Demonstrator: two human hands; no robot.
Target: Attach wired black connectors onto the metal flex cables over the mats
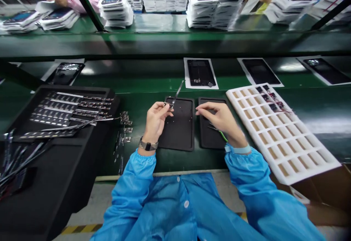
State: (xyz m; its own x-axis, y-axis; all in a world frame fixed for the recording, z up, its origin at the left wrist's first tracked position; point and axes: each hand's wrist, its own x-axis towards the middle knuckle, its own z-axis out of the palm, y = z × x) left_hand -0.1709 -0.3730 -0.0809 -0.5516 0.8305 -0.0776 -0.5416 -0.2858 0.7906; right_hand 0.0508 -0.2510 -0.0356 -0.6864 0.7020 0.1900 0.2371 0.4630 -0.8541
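My left hand (pixel 155 121) pinches a small circuit board (pixel 170 105) over the left black tray (pixel 178 138). A thin ribbon cable (pixel 179 90) sticks up from that board. Tiny white specks lie in the tray beneath. Above the right black tray (pixel 210 140), my right hand (pixel 221 118) is closed, thumb and fingertips drawn together and pointing left. Whatever those tips hold, if anything, is too small to make out. A green-handled tool (pixel 223 136) with thin metal tips shows beside the right palm, partly covered by it.
Small circuit boards (pixel 126 129) lie left of the trays, beside a black foam box (pixel 90 138) with ribbon cables. A white compartment tray (pixel 287 142) stands right. Tablet housings (pixel 201 72) lie on white sheets behind. Beyond the raised ledge (pixel 159 42) are stacks and co-workers.
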